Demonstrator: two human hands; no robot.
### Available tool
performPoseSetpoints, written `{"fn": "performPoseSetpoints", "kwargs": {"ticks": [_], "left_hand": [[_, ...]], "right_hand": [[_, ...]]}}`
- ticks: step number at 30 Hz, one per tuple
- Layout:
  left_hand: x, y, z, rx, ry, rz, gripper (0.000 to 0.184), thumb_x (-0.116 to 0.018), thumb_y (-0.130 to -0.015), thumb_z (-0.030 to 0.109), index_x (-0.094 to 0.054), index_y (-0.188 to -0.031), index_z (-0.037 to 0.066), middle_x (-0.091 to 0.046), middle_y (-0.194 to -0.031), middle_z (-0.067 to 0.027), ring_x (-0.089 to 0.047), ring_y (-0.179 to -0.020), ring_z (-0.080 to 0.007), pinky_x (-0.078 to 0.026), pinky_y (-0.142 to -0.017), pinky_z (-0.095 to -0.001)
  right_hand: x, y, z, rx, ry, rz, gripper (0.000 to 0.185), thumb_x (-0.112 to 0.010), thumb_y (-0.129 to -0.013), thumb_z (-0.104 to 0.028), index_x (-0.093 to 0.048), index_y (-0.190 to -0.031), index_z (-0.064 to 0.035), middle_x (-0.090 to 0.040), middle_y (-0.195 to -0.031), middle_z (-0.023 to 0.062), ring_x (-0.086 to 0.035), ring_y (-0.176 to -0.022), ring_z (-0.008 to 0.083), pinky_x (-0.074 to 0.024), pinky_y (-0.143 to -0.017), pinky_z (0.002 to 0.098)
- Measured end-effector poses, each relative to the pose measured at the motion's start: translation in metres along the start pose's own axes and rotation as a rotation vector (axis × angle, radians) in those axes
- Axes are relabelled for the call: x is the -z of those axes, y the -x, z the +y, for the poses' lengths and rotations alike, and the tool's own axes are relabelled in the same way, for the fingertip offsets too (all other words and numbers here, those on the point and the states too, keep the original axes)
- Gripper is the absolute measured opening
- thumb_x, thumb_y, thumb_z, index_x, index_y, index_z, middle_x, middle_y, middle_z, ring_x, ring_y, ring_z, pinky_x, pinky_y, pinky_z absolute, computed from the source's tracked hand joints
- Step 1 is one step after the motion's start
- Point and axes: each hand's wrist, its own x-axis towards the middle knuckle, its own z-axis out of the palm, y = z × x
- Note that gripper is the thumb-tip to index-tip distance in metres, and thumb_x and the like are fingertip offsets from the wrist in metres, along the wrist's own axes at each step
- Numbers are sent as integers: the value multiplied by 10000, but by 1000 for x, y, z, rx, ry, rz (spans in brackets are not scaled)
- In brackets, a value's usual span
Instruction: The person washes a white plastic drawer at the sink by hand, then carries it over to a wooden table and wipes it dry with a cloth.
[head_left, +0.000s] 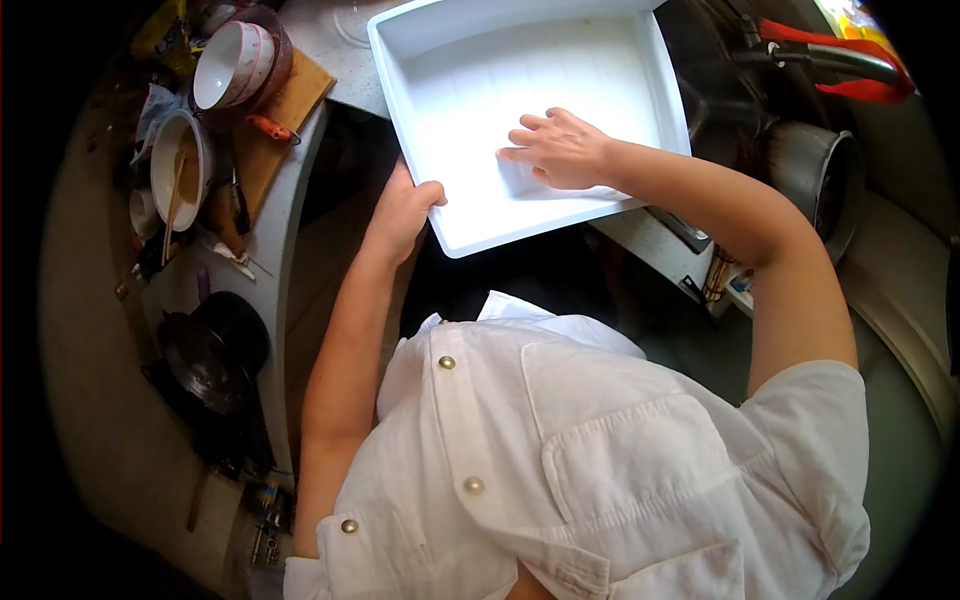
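My L hand (400, 212) grips white tray (440, 110) by left rim.
Tray extends right of this grip; my R hand (558, 148) is open inside, contact unclear. L thumb should press firm.

White tray (480, 85) cropped at top; left fingers (403, 176) mostly hidden.

Pale counter (277, 225), beige wall (85, 330), uneven light

tray (450, 110) glaring bright | right hand (562, 150) casting soft shadow | left side dim | fisheye-curved, black corners
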Motion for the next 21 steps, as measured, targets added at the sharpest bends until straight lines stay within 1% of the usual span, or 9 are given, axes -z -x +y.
{"fn": "performPoseSetpoints", "kwargs": {"ticks": [4, 10, 13, 16, 19, 21], "left_hand": [[-1, 0, -2, 5, -13, 9, 717, -510, -627, 90, -353, -1303, -88, -521, -1100, -178, -515, -1007, -275, -414, -916, -351], [1, -1, -2, -8, 4, 7, 714, -511, -624, 94, -362, -1299, -87, -524, -1099, -181, -513, -1013, -276, -406, -927, -346], [-1, -2, -5, 4, 7, 20, 715, -512, -623, 96, -366, -1298, -87, -526, -1100, -181, -511, -1018, -278, -403, -932, -346], [0, 0, -4, 17, 0, 31, 720, -514, -623, 102, -366, -1301, -89, -527, -1102, -180, -510, -1023, -281, -400, -936, -345], [-2, 0, -1, 11, -11, 23, 728, -515, -622, 110, -362, -1305, -91, -528, -1102, -182, -511, -1025, -283, -399, -937, -344], [-2, -1, -4, 8, 0, 19, 733, -515, -622, 116, -359, -1308, -91, -529, -1103, -185, -511, -1026, -286, -398, -938, -344]], "right_hand": [[1, 1, 1, 9, 19, -4, 374, -576, -902, -211, -555, -1266, -128, -608, -1093, 73, -541, -1008, 180, -466, -667, 300], [-3, 5, 4, 22, 13, 7, 400, -576, -900, -204, -541, -1290, -122, -606, -1075, 63, -538, -992, 170, -460, -669, 303], [-1, -6, 1, -31, 35, -5, 417, -553, -898, -175, -509, -1311, -145, -593, -1041, 33, -533, -989, 163, -464, -736, 311], [12, -12, -2, -96, 35, -50, 429, -548, -895, -171, -495, -1320, -141, -596, -1046, 33, -533, -994, 157, -469, -748, 306], [1, -2, -6, -89, 5, -66, 452, -548, -882, -147, -488, -1330, -142, -601, -1068, 38, -539, -993, 159, -474, -761, 317], [2, -8, -3, -171, -32, -25, 460, -545, -876, -141, -490, -1332, -132, -602, -1083, 40, -541, -1000, 163, -479, -776, 330]]}}
